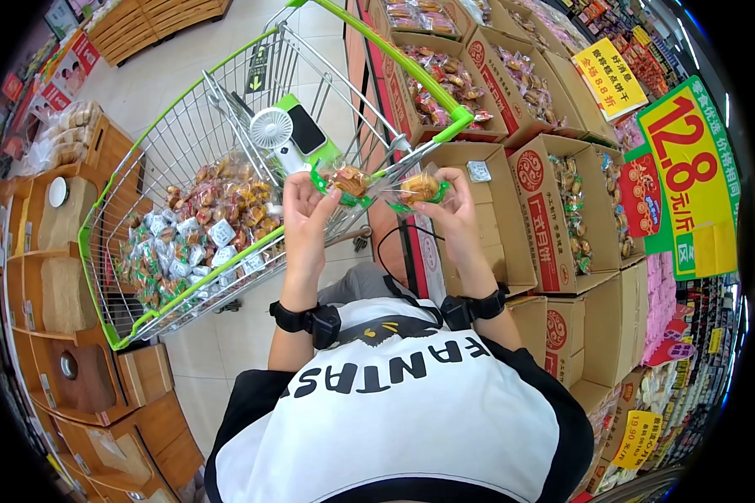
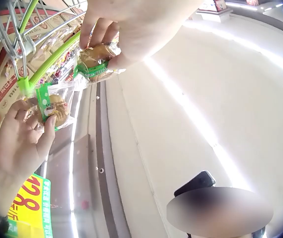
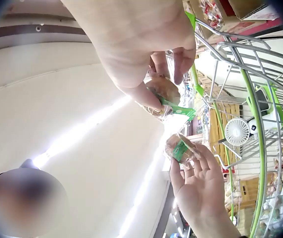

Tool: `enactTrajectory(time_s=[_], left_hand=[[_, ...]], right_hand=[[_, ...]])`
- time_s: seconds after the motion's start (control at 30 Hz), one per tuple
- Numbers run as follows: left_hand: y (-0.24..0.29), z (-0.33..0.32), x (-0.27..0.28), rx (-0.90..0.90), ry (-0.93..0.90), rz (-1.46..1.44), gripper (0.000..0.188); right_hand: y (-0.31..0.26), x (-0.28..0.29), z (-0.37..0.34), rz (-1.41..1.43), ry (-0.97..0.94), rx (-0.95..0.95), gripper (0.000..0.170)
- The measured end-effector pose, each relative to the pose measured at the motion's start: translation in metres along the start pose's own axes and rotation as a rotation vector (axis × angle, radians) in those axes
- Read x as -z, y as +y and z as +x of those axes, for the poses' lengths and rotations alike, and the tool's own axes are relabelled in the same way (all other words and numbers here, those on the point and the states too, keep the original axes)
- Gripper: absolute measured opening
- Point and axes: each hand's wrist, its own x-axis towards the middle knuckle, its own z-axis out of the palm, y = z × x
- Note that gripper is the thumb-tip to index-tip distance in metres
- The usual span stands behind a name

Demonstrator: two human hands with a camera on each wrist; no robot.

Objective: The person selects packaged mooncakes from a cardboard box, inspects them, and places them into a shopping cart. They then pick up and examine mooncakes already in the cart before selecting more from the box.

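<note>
My left hand pinches a wrapped round pastry in clear and green plastic. My right hand holds a second wrapped pastry between thumb and fingers. The two packets are level with each other, in front of my chest near the cart's handle end. In the left wrist view, the left hand grips its pastry, and the right hand holds the other. The right wrist view shows the right hand above, its thumb on the packet, and the left hand below.
A green-edged shopping cart at the left holds many wrapped snacks, a white fan and a phone. Cardboard boxes of packets line the right, with a price sign beyond. Wooden shelves stand far left.
</note>
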Motion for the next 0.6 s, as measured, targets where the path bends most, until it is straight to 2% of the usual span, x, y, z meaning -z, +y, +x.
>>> enactTrajectory(time_s=[0.17, 0.27, 0.43, 0.5, 0.6], left_hand=[[0.0, 0.002, 0.005, -0.012, 0.097, -0.11, 0.027], [0.007, 0.0, 0.001, -0.035, 0.068, -0.157, 0.023], [0.004, -0.002, -0.001, -0.005, 0.02, -0.127, 0.028], [-0.001, -0.001, 0.001, -0.024, -0.004, -0.051, 0.029], [0.003, -0.002, -0.002, -0.041, -0.019, 0.047, 0.029]], right_hand=[[0.001, -0.001, 0.001, -0.056, -0.004, -0.048, 0.038], [0.007, -0.005, 0.005, -0.1, -0.019, -0.093, 0.04], [0.015, -0.019, 0.011, -0.147, -0.082, -0.136, 0.04], [0.016, -0.023, 0.013, -0.002, -0.109, -0.244, 0.033], [0.018, -0.03, 0.015, 0.152, -0.117, -0.258, 0.025]])
